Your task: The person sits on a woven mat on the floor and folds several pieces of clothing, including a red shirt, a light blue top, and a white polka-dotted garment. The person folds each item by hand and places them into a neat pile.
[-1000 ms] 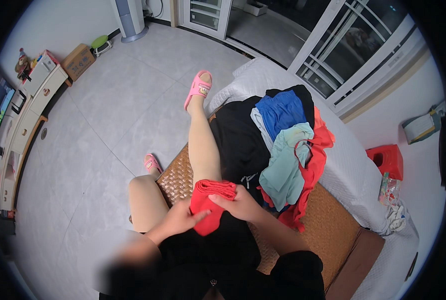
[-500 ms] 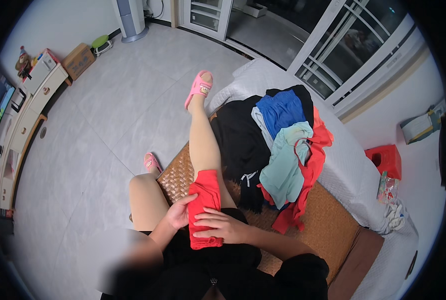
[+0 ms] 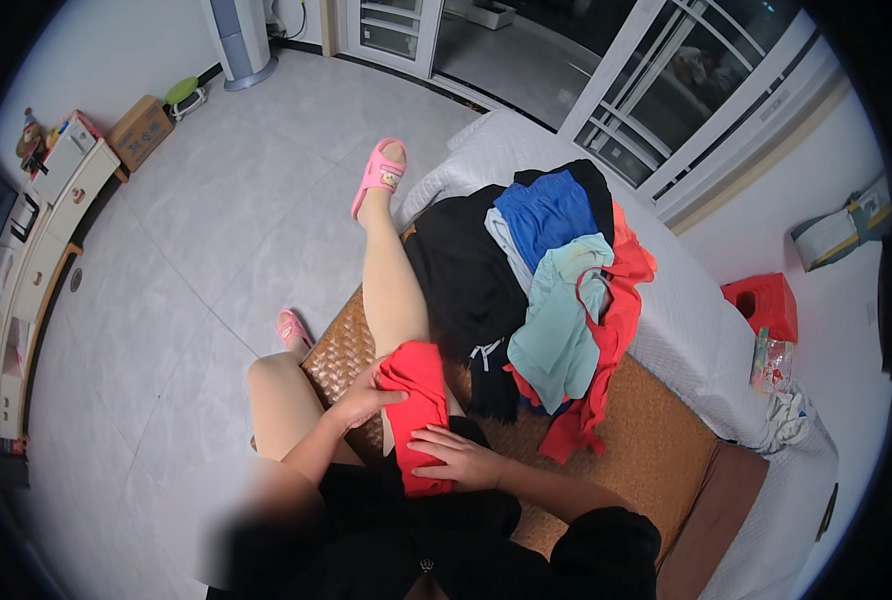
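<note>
Gripping the red cloth (image 3: 416, 385) by its edge is the left hand (image 3: 363, 398); the right hand (image 3: 458, 461) lies open on top

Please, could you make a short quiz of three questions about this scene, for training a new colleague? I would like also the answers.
1. Which hand touches the folded red garment nearer to the picture's lower edge: the left hand or the right hand?
2. True or false: both pink slippers are being worn.
3. Which colour appears in the clothes pile? A) purple; B) blue; C) brown.

Key: 1. The right hand. 2. True. 3. B.
</note>
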Demonstrator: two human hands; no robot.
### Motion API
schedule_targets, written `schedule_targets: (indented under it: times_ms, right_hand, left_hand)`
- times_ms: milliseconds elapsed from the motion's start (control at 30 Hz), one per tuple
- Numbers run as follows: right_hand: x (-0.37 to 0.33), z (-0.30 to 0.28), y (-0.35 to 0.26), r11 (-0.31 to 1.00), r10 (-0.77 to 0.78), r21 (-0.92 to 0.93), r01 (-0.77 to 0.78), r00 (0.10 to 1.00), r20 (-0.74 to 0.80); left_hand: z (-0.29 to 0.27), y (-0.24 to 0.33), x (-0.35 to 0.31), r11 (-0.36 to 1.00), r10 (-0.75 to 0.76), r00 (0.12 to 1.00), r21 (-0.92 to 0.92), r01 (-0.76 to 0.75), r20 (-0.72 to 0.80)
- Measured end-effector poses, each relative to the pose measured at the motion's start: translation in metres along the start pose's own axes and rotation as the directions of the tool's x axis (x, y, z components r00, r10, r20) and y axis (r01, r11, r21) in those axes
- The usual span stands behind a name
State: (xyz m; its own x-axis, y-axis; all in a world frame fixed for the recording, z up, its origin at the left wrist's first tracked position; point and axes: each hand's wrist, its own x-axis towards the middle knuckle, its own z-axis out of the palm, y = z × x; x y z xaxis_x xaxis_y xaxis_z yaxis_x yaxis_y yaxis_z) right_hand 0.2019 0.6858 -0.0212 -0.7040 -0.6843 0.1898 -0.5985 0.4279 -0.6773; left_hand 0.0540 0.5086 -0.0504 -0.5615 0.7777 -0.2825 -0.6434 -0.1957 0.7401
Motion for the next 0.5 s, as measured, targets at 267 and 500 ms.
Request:
schedule_targets:
  times_ms: [267, 500]
  right_hand:
    - [0.012, -0.003, 0.027, 0.97, 0.121, 0.231, -0.079, 0.977, -0.178]
    - [0.015, 0.002, 0.027, 0.996, -0.069, 0.05, 0.073, 0.994, -0.082]
  left_hand:
    - [-0.013, -0.003, 0.017, 0.962, -0.029, 0.994, 0.274, -0.001, 0.103]
    - [0.001, 0.018, 0.037, 0.875, -0.098, 0.988, 0.463, 0.141, -0.117]
